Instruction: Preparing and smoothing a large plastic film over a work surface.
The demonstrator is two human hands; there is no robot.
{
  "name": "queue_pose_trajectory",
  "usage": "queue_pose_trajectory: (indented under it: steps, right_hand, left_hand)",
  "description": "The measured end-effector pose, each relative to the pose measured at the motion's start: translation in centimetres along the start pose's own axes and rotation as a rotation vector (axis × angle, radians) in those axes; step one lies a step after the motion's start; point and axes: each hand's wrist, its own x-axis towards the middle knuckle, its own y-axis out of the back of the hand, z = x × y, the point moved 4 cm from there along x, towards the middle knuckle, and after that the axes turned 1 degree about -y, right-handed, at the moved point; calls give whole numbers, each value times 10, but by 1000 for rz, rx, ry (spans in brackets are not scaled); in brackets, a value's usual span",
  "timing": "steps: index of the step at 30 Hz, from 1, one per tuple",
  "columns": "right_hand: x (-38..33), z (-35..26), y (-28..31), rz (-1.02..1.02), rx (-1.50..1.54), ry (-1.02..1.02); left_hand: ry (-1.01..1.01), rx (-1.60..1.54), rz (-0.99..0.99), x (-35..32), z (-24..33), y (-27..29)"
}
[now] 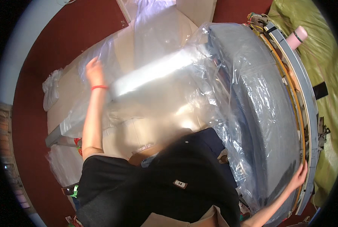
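A large grey panel lies on the right, wrapped in a clear plastic sheet that spreads left over flattened cardboard. My left hand, with a red band on its wrist, reaches far forward and grips a fold of the plastic sheet. My right hand holds the near right edge of the grey panel, against its metal frame. My black shirt hides the near part of the cardboard.
A long grey bar lies under the plastic at the left. Wiring sits at the frame's far end. A pink cylinder rests on green cloth at the right. Red floor surrounds the cardboard.
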Motion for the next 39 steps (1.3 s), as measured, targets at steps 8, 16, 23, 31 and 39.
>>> queue_pose_trajectory:
  steps: [8,16,23,31,39]
  right_hand:
    - [12,-263,-94,-485,1221,-6]
    - [-60,-190,-67,-746,1015,-139]
    - [-166,19,101,34,-336,-392]
    - [-218,58,287,1007,648,-429]
    - [-299,216,253,418,-398,-985]
  left_hand:
    - [-912,-965,-1384,-269,380,-78]
    - [-1519,-786,-696,-280,493,-115]
    - [-1234,-652,-758,-274,484,-201]
    - [330,-1338,-2237,-379,487,-232]
    - [-498,-470,-1685,-470,415,-315]
